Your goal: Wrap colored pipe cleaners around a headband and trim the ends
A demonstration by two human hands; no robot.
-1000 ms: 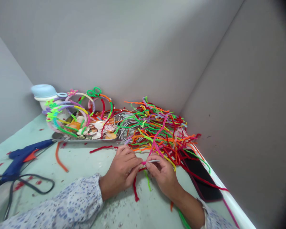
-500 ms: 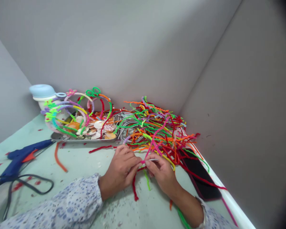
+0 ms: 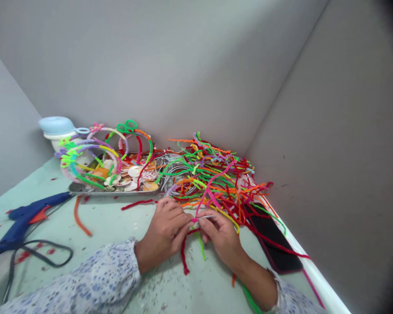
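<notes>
My left hand (image 3: pixel 167 226) is closed, thumb and fingers pinching a thin headband wire, with a lilac fuzzy end (image 3: pixel 174 188) standing out above the knuckles. Right of its fingertips, a pink pipe cleaner (image 3: pixel 201 196) is wound round the wire and its loose length rises towards the pile. Pinched between thumb and forefinger of my right hand (image 3: pixel 221 235) is the bare pale part of the wire (image 3: pixel 207 216). The fingertips of both hands nearly meet at the pink winding. Below them lie a dark red pipe cleaner (image 3: pixel 184 257) and a light green one (image 3: pixel 201 248).
A tangled pile of pipe cleaners (image 3: pixel 216 174) spreads behind my hands, beside coiled wires (image 3: pixel 180 168). Finished fuzzy headbands (image 3: pixel 109 148) stand on a metal tray (image 3: pixel 114 192) of shells. Around are a blue glue gun (image 3: pixel 26 218), a lidded cup (image 3: pixel 57 126) and a phone (image 3: pixel 275 244).
Both hands keep their pinch on the wire at almost the same place, with only slight finger movement. The whole view has shifted a little.
</notes>
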